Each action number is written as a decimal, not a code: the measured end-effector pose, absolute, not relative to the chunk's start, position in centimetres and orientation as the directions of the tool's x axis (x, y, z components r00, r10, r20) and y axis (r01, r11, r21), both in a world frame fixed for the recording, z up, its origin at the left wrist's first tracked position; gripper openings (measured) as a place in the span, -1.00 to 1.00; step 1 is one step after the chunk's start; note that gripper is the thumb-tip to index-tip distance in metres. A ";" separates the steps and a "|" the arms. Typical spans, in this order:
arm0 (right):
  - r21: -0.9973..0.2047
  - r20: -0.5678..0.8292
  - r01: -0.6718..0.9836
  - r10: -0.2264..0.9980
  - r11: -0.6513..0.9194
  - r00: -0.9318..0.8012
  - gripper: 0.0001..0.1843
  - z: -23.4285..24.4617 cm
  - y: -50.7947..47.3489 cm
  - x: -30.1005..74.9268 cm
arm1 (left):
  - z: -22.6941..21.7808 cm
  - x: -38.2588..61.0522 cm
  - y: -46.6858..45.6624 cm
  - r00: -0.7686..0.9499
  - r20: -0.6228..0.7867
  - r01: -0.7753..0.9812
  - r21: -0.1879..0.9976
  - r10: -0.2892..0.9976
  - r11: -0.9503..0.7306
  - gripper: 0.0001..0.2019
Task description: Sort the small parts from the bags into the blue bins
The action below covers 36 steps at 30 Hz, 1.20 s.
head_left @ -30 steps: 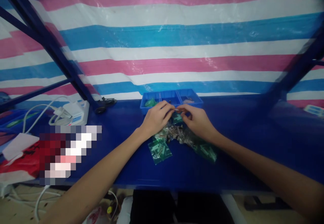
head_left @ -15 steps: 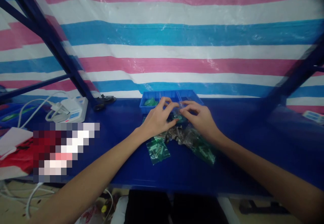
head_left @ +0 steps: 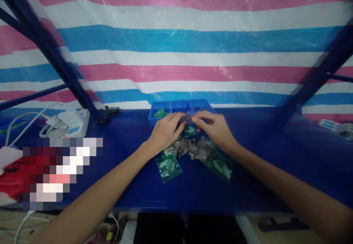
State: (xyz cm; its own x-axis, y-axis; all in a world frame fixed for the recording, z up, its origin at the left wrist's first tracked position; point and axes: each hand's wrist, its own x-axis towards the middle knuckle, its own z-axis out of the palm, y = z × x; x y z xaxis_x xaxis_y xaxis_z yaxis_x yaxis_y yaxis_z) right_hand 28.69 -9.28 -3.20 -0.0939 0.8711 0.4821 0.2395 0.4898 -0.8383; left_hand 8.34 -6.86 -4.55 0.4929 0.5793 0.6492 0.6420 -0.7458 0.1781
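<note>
Between my two hands hangs a small green-tinted plastic bag (head_left: 190,130) with pale pieces inside. My left hand (head_left: 166,131) is closed in a pinch at its upper left edge, and my right hand (head_left: 216,126) pinches the upper right edge. Just below lies a heap of small metal parts (head_left: 186,147), too small to name surely. A filled green bag (head_left: 169,167) rests left of the heap; another green bag (head_left: 220,166) lies to the right, beside a clear plastic bag (head_left: 204,150). Behind my hands stands a blue divided tray (head_left: 151,118), partly hidden.
A white power strip (head_left: 82,122) with plugs and cables stands at the left, near black objects (head_left: 110,111). Red and white packaging (head_left: 11,179) lies front left. Blue frame posts (head_left: 52,58) rise at both sides before a striped sheet (head_left: 176,38).
My left fingers have come together from a wider spread onto the bag's edge. The bag now hangs more plainly between both hands. The whole view has shifted slightly.
</note>
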 end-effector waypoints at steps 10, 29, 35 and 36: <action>-0.738 0.491 0.562 0.869 0.374 0.066 -0.52 -3.9 -5.7 32.0 | -4.4 8.1 -6.9 0.559 0.554 0.676 0.127 0.617 -0.726 -0.74; -0.540 0.263 0.739 0.915 0.403 -0.307 -0.70 -6.4 -7.0 29.6 | -5.1 8.0 -6.0 0.680 0.310 0.685 0.054 0.664 -0.726 -0.64; -0.679 0.391 0.568 0.884 0.464 -0.256 -0.80 -6.0 -7.4 29.4 | -5.1 7.9 -6.2 0.673 0.371 0.642 0.136 0.640 -0.755 -0.61; -0.697 0.411 0.541 0.880 0.471 -0.237 -0.82 -5.8 -7.4 29.4 | -5.1 8.0 -6.3 0.672 0.390 0.625 0.156 0.629 -0.765 -0.60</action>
